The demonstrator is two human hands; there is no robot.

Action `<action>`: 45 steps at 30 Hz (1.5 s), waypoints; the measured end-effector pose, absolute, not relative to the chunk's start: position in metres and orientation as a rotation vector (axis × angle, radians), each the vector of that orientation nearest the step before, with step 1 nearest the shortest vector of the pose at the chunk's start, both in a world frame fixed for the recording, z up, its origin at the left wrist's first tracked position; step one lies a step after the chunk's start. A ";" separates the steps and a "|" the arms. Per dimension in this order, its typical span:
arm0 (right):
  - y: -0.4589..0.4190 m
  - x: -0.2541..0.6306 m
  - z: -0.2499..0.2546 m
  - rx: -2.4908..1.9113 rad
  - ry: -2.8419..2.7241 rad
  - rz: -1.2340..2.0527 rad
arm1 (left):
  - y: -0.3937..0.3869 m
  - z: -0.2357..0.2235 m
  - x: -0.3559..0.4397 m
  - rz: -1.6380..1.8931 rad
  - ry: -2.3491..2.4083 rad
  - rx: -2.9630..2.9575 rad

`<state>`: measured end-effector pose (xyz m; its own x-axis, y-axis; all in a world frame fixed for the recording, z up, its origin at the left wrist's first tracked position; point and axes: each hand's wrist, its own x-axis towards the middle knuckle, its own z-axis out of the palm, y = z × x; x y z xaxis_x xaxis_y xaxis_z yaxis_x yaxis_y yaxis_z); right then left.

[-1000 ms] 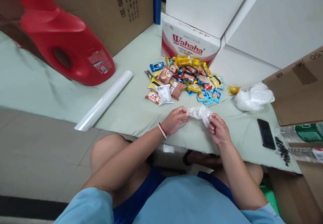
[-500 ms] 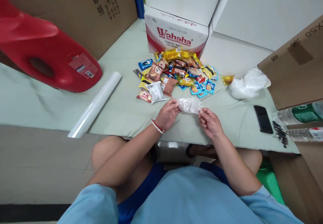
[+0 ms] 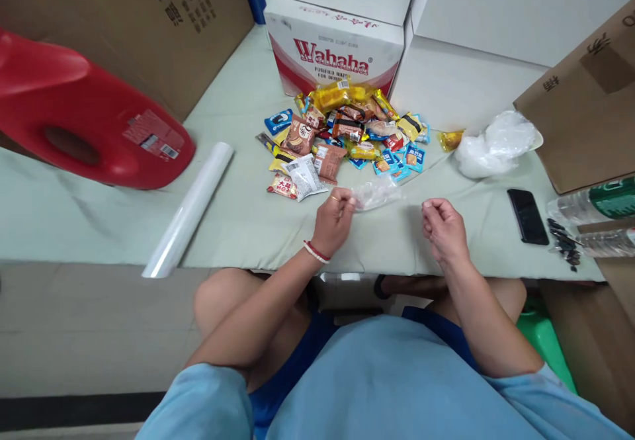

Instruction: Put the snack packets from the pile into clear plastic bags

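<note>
My left hand is closed on one end of a crumpled clear plastic bag, which stretches off to the right just above the table. To the right of the bag, my right hand is closed, thumb and fingertips pinched together. A gap shows between it and the bag's visible end, and I cannot make out anything in its fingers. Beyond my left hand lies a heap of wrapped snacks, with a silver-white packet and a red-and-cream packet at its near edge.
A white plastic roll and a large red jug are on the left. A Wahaba-style printed carton stands behind the snacks. On the right are a bunched white plastic bag, a phone and clear bottles.
My right hand has come off the bag's right end and moved right, away from it. My left hand still grips the bag, which has turned slightly. The camera view has shifted a little.
</note>
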<state>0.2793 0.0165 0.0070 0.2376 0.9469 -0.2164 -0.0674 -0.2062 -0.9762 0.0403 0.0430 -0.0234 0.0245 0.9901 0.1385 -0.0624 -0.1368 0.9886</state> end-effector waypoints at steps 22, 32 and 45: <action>0.013 0.232 -0.015 -1.328 -1.191 1.264 | 0.040 -0.021 0.054 1.161 0.975 1.452; 0.014 0.231 -0.015 -1.288 -0.870 1.263 | 0.062 -0.027 0.041 1.216 0.960 0.680; -0.010 0.298 -0.004 -1.552 -1.288 1.365 | 0.075 -0.016 0.020 1.365 0.779 0.288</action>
